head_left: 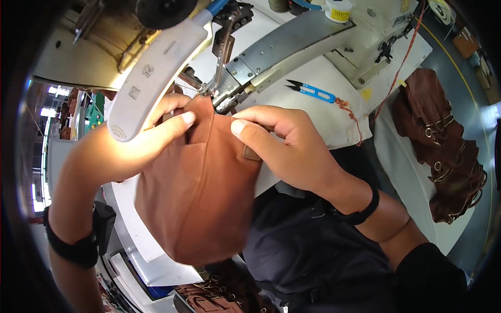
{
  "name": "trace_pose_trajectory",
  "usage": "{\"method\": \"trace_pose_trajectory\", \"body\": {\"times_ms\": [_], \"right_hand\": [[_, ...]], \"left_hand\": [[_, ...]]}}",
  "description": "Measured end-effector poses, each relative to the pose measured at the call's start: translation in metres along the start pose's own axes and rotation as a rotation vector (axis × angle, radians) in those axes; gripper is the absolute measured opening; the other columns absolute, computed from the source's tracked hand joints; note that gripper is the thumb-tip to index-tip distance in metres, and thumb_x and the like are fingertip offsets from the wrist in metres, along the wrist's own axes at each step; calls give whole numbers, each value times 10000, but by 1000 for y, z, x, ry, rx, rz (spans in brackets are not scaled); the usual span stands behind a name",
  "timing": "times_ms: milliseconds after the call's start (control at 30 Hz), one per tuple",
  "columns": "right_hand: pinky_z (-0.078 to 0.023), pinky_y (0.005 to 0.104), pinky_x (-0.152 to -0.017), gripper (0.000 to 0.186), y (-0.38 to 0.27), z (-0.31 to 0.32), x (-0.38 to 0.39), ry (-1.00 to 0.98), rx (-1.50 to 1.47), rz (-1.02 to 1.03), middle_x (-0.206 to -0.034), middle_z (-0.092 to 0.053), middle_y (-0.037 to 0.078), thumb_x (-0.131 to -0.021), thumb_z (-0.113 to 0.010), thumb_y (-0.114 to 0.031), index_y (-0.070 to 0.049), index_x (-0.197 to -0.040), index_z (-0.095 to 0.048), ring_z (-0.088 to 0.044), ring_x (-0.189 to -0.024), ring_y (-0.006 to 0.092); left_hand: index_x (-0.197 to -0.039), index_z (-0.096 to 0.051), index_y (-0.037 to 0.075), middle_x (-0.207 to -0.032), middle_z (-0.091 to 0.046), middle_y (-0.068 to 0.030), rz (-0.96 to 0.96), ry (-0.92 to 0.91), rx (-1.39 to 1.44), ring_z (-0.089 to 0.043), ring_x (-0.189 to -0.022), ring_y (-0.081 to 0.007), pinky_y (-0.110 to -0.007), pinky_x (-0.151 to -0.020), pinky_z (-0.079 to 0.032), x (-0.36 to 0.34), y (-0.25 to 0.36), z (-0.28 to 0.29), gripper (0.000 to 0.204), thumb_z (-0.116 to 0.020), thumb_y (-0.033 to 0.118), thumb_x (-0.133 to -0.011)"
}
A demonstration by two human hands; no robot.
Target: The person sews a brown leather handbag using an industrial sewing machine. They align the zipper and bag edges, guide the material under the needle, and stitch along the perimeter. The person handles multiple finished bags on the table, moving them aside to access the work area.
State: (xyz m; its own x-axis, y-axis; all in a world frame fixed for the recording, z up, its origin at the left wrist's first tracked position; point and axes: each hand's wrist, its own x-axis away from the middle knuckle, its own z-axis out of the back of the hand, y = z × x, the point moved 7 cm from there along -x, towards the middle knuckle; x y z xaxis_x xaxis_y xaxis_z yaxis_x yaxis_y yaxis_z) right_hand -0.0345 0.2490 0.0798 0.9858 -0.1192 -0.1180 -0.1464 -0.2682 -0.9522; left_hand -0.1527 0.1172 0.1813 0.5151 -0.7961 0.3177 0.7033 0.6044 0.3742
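Observation:
Both hands grip a brown leather bag piece (203, 208) by its upper edge, and its body hangs down over the table's front edge. My left hand (167, 122) pinches the edge on the left, with the thumb on top. On the right, my right hand (276, 133) clasps the edge between thumb and fingers, just above a small darker tab (251, 153). Between the hands, the piece's top corner reaches the presser foot (207, 93) of a sewing machine (297, 41). Whether the needle is in the leather I cannot tell.
Blue thread snips (313, 92) lie on the white table (334, 125) right of the machine, beside orange thread scraps (344, 107). A white lamp (162, 68) overhangs my left hand. Brown leather pieces with metal rings (438, 141) are heaped at right; more (224, 292) lie below.

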Motion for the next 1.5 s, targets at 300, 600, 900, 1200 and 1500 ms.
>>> {"method": "trace_pose_trajectory", "body": {"times_ms": [300, 600, 900, 1200, 1500], "right_hand": [[-411, 331, -552, 222, -37, 17, -16, 21, 293, 55, -633, -616, 73, -914, -655, -187, 21, -928, -734, -534, -578, 120], [-433, 275, -622, 195, -47, 20, -29, -60, 556, 22, -737, -681, 56, -875, -661, -100, 14, -1002, -757, -545, -671, 81], [-473, 418, -614, 216, -60, 21, -37, -39, 656, 45, -704, -645, 192, -820, -658, -188, -13, -916, -738, -609, -620, 342], [-481, 471, -654, 179, -69, 15, -40, -10, 777, 63, -698, -623, 196, -837, -649, -188, -18, -840, -704, -609, -669, 412], [-471, 446, -642, 149, -70, 11, -39, 87, 895, 431, -714, -660, 159, -850, -660, -153, -13, -871, -706, -622, -668, 356]], "left_hand": [[-1117, -697, 77, -1036, -697, 43, 174, 161, 933, -597, -944, -55, -251, -917, -464, -12, -42, -54, 273, -625, 335, -1064], [-1079, -697, 57, -1048, -736, -20, 101, 198, 1232, -671, -935, -91, -275, -891, -527, -19, -67, -77, 188, -644, 236, -1054], [-1021, -707, 92, -1004, -732, 8, 75, 204, 1336, -660, -896, -79, -268, -847, -527, -20, -71, -85, 117, -688, 207, -1028], [-1041, -706, 84, -971, -699, 26, 129, 273, 1346, -637, -906, -76, -241, -833, -505, -20, -81, -73, 117, -766, 154, -968], [-1147, -605, 40, -944, -587, 3, 120, 232, 869, -530, -799, -59, -246, -672, -473, -17, -18, -40, 460, -885, 236, -840]]}}
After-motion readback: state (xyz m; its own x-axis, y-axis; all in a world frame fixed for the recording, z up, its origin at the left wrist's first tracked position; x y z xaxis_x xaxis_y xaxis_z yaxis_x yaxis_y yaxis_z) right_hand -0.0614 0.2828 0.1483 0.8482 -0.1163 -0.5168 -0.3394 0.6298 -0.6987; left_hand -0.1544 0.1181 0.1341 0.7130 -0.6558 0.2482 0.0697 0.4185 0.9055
